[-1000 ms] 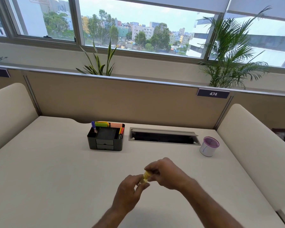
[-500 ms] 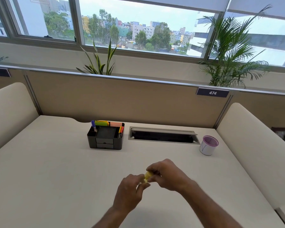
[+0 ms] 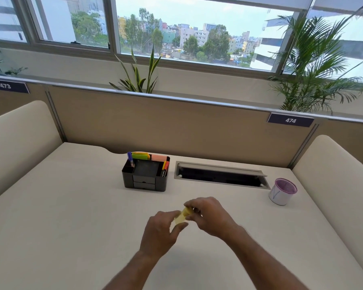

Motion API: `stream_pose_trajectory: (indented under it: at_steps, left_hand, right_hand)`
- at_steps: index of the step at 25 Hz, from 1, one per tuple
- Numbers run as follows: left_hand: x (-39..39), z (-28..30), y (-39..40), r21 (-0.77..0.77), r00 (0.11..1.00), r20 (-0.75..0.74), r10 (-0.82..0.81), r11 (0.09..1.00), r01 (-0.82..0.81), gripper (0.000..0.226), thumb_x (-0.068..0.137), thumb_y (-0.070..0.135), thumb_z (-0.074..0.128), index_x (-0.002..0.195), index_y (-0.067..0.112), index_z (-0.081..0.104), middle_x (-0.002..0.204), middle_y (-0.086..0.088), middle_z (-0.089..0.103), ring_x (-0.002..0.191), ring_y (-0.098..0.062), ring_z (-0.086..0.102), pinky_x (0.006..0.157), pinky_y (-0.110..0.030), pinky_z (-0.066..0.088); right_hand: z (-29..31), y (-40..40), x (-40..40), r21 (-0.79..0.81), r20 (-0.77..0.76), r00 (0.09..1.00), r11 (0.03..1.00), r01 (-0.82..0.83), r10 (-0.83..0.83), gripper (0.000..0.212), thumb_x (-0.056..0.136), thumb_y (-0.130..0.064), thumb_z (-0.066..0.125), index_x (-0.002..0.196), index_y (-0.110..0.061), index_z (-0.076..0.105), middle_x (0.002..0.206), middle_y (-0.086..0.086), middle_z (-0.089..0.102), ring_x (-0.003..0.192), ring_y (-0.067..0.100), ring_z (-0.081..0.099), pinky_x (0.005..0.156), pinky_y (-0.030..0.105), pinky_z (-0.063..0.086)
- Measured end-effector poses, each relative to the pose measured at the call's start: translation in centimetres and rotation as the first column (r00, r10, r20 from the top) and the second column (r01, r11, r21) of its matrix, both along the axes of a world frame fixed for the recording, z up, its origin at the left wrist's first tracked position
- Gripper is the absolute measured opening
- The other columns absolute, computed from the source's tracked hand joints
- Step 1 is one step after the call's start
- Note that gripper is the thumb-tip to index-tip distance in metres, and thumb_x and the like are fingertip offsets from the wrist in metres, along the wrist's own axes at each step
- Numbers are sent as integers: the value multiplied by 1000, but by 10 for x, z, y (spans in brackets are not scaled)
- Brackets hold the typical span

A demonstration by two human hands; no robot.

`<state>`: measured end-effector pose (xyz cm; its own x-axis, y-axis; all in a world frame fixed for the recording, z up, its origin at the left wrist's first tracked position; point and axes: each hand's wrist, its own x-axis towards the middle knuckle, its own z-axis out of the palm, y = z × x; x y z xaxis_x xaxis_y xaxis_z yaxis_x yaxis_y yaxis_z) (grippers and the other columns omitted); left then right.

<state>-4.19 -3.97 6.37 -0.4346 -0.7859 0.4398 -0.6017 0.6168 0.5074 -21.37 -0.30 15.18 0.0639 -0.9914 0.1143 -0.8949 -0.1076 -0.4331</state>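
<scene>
Above the middle of the cream desk (image 3: 61,216), both hands hold one small yellow piece, probably a sticky note (image 3: 181,216). My left hand (image 3: 160,231) pinches its lower end between thumb and fingers. My right hand (image 3: 210,216) pinches its upper end with curled fingers. Most of the yellow piece is hidden between the fingers, so its exact shape is unclear.
A black desk organiser (image 3: 145,174) with pens and coloured notes stands beyond the hands. To its right lies an open cable slot (image 3: 220,175). A white cup with a purple rim (image 3: 282,191) stands at the right. Padded dividers flank the desk.
The hands stay together on the yellow piece; more of it now shows between the fingers. The view has shifted slightly right, showing the 473 label at the left.
</scene>
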Motion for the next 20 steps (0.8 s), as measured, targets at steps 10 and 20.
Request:
stream_pose_trajectory:
  at_steps: [10, 20]
  left_hand:
    - [52, -28, -85, 35, 885, 396, 247, 958, -283, 88, 87, 75, 15, 126, 13, 65, 125, -7, 72, 115, -27, 66, 90, -46, 56]
    - [70, -99, -134, 267, 814, 571, 106, 914, -306, 96, 81, 79, 5, 155, 21, 20, 167, -4, 15, 153, -25, 14, 122, -56, 3]
  right_hand:
    - [1, -124, 37, -213, 40, 998, 976, 54, -46, 36, 89, -27, 74, 124, -18, 68, 114, 1, 75, 101, 14, 65, 86, 22, 47]
    - [-21, -240, 98, -175, 13, 1000, 985, -8, 11, 33, 87, -25, 77, 118, -17, 70, 112, 5, 74, 100, 22, 65, 86, 39, 59]
